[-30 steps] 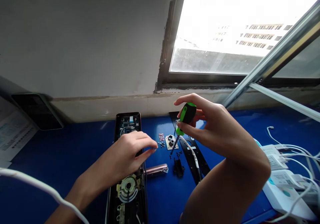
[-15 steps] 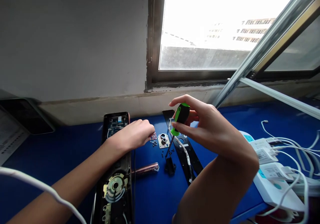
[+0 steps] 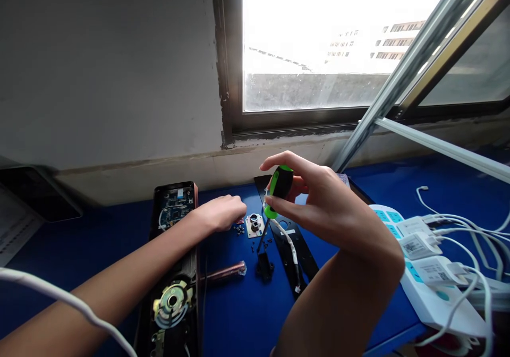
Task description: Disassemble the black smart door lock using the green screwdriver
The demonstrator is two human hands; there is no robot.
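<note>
In my right hand (image 3: 306, 187) is a green and black screwdriver (image 3: 281, 183), gripped by the handle with its shaft slanting down to the left. Its tip is close to a small black plastic part (image 3: 263, 268) on the blue table; whether they touch I cannot tell. My left hand (image 3: 225, 212) is closed beside a pile of small screws (image 3: 239, 230) and a small red board, partly hidden by it. What its fingers hold, if anything, is hidden. A square plate with a round lens-like mount (image 3: 255, 225) lies between the hands. Loose dark screws (image 3: 268, 243) lie near the tip.
Under my left forearm lies a long opened black housing (image 3: 174, 304) with a circuit board. A copper-coloured roll (image 3: 226, 272) lies beside it. A black panel (image 3: 292, 240) with a white-wrapped cable sits behind. A power strip (image 3: 422, 288) with chargers stands at right, near a metal bar (image 3: 414, 54).
The whole view has shifted, so the scene sits slightly further left. Both hands keep nearly the same pose; my left hand is slightly nearer the square plate and covers more of the red board.
</note>
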